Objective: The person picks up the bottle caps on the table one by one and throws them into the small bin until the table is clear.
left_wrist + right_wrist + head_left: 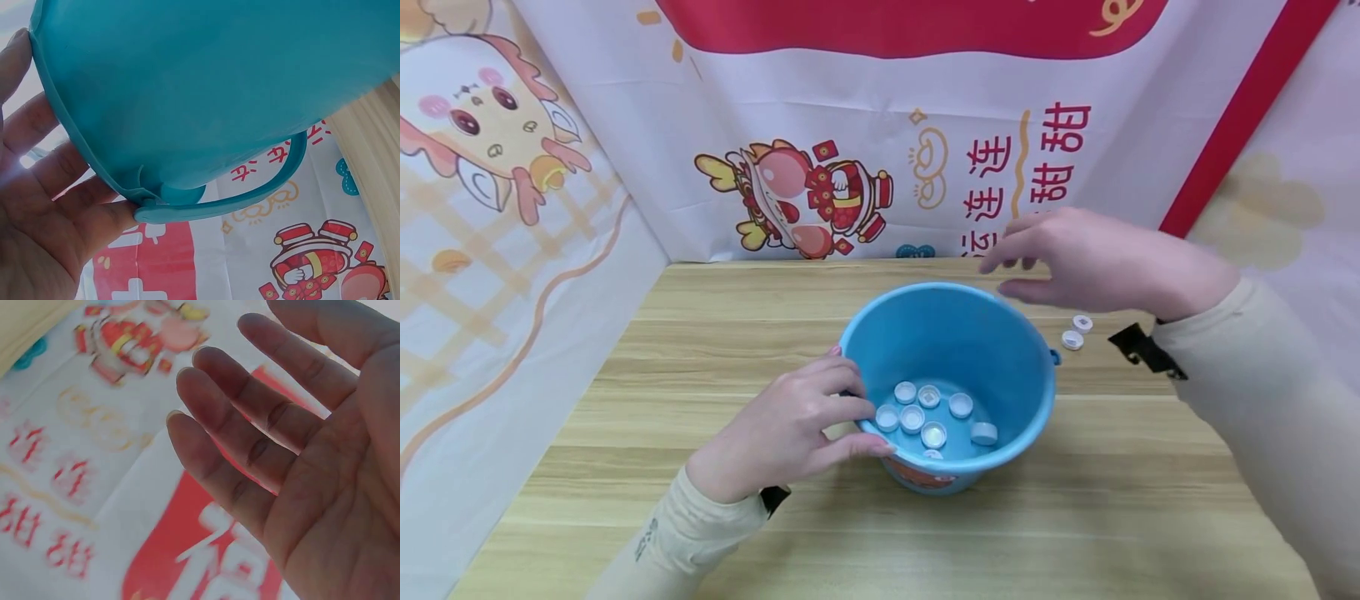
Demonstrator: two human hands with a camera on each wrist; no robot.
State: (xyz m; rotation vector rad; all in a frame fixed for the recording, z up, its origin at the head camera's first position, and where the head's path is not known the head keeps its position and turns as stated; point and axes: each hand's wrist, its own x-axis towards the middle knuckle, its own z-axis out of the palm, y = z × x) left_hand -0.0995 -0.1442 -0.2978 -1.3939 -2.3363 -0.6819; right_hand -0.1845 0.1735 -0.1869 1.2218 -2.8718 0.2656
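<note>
A blue bucket stands on the wooden table, with several white round bottle caps lying on its floor. At its left rim, my left hand holds on, fingers over the edge and thumb along the front of the rim. The left wrist view shows that hand at the rim beside the bucket's handle. My right hand is in the air past the bucket's right back rim. Its fingers are spread and loosely bent, with nothing in them, in the right wrist view.
Two more white caps lie on the table to the right of the bucket, below the right hand. A printed cloth hangs behind the table, and another patterned cloth borders it on the left.
</note>
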